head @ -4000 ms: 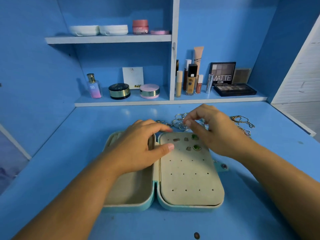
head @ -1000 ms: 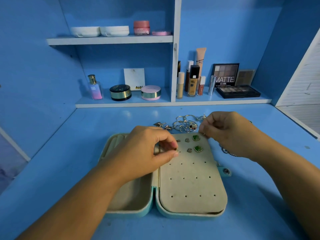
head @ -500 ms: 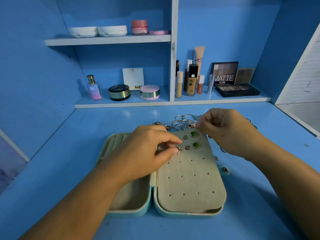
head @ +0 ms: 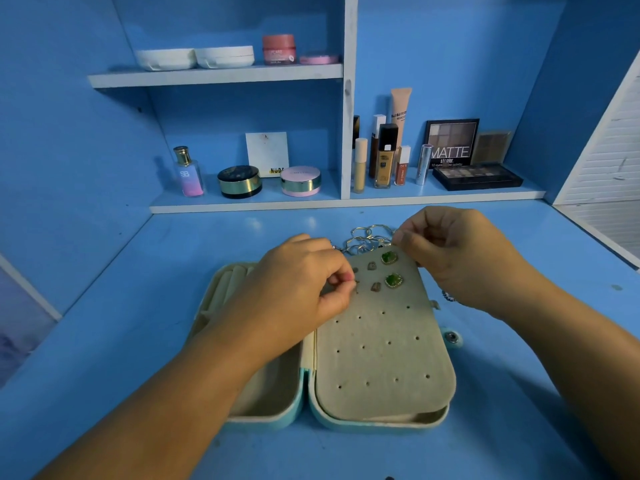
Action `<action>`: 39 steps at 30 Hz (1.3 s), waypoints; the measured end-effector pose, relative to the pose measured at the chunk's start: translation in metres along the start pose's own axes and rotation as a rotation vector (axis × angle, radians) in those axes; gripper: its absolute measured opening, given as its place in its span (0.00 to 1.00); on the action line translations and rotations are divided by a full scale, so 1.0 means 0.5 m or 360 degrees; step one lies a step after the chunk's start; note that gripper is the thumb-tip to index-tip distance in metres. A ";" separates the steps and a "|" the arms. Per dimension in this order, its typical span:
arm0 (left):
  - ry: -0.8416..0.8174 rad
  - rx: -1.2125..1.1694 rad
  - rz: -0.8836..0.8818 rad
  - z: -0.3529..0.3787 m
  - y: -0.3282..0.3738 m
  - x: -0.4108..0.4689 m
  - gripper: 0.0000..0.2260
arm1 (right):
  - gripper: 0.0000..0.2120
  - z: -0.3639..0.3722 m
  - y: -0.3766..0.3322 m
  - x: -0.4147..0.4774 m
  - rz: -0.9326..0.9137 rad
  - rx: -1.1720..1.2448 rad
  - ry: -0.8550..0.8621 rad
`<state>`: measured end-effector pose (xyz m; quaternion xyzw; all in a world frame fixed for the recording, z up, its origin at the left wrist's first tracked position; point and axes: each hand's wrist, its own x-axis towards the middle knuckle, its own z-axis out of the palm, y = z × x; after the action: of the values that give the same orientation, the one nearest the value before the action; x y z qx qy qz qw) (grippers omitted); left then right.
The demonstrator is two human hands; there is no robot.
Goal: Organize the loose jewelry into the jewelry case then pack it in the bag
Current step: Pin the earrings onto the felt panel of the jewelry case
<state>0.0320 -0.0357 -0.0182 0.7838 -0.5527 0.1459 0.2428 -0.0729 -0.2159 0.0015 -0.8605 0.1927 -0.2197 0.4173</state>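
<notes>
**Seating a stud in the earring panel**

The jewelry case (head: 346, 424) lies open on the blue worktop (head: 138, 306), ring rolls in its left half and the perforated earring panel (head: 381, 358) over its right half. The step in hand is the organizing stage, and within it the earrings. Two green earrings (head: 393, 280) and a few small brown studs (head: 375, 287) already sit in the panel's far rows.

The left hand (head: 298, 289) hovers over the panel's far-left holes. Its fingers (head: 341, 277) are curled, with thumb and forefinger pinching a small earring (head: 356, 285) right at the panel surface. The right hand (head: 460, 258) is at the panel's far-right corner with its fingers curled in. It appears to pinch that corner to steady or lift the flap, though the contact is too small to be sure of.

A tangle of silver chains and hoops (head: 367, 237) lies loose on the worktop just behind the case. A beaded bracelet (head: 448, 296) peeks out beside the right wrist.

In my judgement, the next move calls for lining the post up with a free hole and pressing it through while the panel is held still. After that, the chains go into the left half. Most holes are unfilled, the case is open and no bag is in view, so packing is well off.
</notes>
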 end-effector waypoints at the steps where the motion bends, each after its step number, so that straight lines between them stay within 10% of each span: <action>1: -0.0003 0.0014 0.0011 0.000 0.000 0.001 0.01 | 0.07 -0.001 0.000 0.000 -0.0007 -0.0004 -0.0001; 39: -0.0459 -0.1357 -0.0634 -0.004 -0.088 0.008 0.17 | 0.07 0.050 -0.016 -0.027 -0.0249 0.1189 -0.0273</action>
<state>0.0745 -0.0260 -0.0241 0.7172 -0.4305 -0.2527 0.4863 -0.0696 -0.1885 -0.0088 -0.6765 -0.0023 -0.2330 0.6986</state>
